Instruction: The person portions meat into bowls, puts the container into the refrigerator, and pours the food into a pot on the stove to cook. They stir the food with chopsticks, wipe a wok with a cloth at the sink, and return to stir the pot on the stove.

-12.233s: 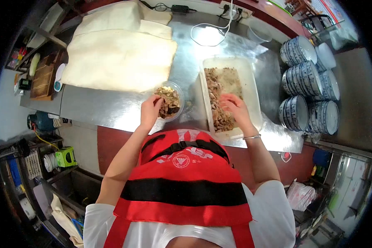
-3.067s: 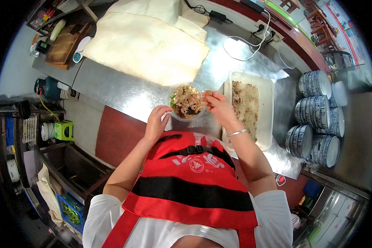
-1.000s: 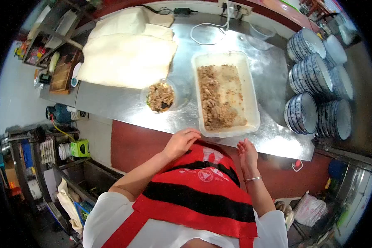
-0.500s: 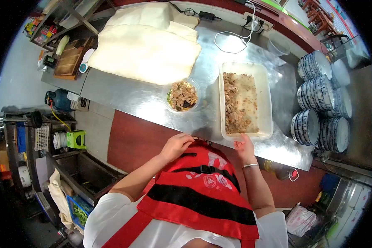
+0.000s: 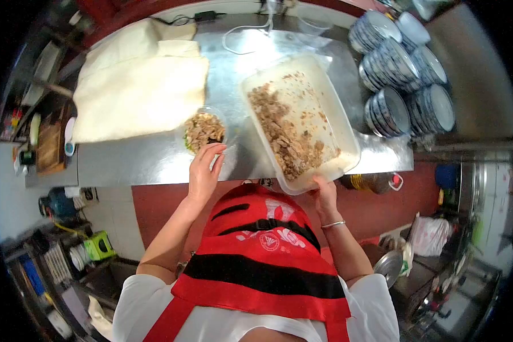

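My right hand grips the near rim of a white plastic tub, which sits at a slant on the steel counter. Cooked sliced meat lies mostly along the tub's left side, with scraps over the bottom. My left hand is at the near side of a clear round bowl, its thumb apart from the fingers and nothing seen in it. Meat pieces, something green and something dark fill the bowl. Whether my left fingertips touch the bowl I cannot tell.
A large cream cloth covers something on the left of the steel counter. Stacks of patterned bowls stand at the right. A white cable lies at the back, and a wooden board is at far left.
The tub has turned from straight to slanted, and my right hand has closed on its rim. My left hand has moved forward from the apron to the round bowl. The camera view has shifted.
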`<state>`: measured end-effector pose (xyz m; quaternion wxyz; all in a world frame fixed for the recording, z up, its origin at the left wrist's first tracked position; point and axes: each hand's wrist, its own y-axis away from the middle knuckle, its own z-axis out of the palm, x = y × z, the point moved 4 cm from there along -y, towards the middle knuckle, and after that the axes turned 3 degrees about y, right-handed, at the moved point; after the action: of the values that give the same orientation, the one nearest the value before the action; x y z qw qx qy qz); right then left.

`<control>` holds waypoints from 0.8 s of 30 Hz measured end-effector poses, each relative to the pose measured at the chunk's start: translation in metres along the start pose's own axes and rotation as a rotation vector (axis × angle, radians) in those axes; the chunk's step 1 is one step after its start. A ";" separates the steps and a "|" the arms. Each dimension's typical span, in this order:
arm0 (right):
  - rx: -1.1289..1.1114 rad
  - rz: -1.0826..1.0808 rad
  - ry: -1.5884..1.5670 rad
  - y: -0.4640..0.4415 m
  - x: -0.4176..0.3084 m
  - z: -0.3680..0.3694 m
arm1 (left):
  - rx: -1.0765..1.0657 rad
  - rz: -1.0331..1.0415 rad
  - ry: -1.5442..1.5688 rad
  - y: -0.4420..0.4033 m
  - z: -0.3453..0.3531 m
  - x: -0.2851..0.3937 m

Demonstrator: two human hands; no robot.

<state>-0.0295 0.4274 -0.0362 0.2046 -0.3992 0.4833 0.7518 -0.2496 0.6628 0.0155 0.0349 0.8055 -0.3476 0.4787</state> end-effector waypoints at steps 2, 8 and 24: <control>-0.003 -0.042 0.054 -0.007 0.013 -0.008 | -0.076 0.212 0.003 -0.018 0.010 0.028; 0.065 -0.124 0.217 0.005 0.019 -0.026 | -0.413 0.453 -0.091 -0.048 0.101 0.087; 0.086 -0.214 0.208 0.021 0.027 -0.009 | -0.698 0.345 -0.349 -0.064 0.160 0.047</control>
<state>-0.0564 0.4080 -0.0483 0.2494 -0.5152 0.4882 0.6588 -0.0777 0.6245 -0.0160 0.1655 0.7445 -0.6190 0.1875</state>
